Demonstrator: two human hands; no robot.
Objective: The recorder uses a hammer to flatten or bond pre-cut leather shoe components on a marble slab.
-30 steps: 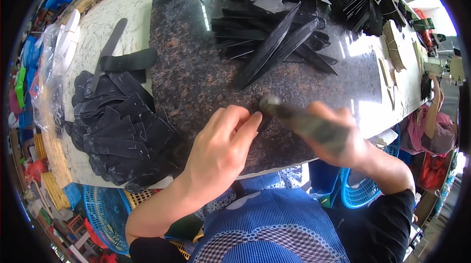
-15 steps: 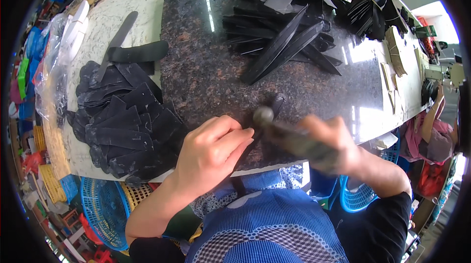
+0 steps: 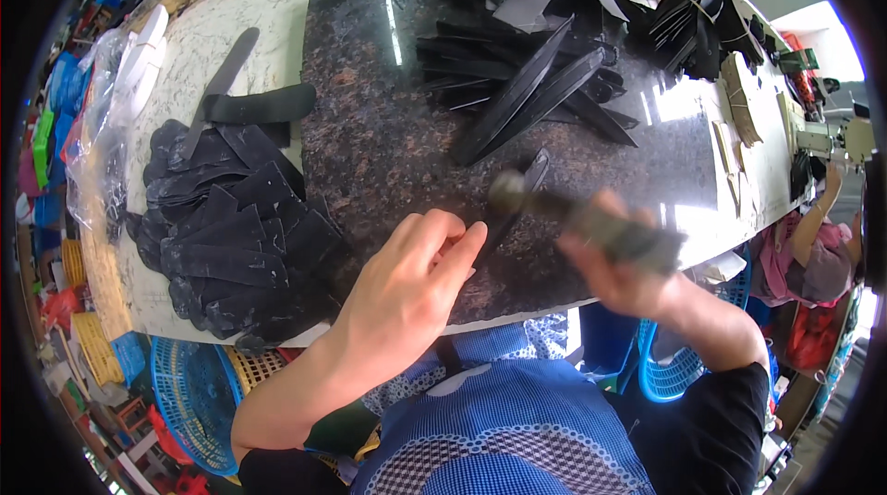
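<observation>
Black strip, long and narrow, lay slantwise on the dark speckled stone slab atop the desk, with a paler sheen toward its far end. Its near end was hard to make out beside the left hand, whose thumb and fingers were drawn close together; whether they pinched it, I could not tell. The right hand gripped a hammer, both blurred, and the hammer partly covered the strip.
</observation>
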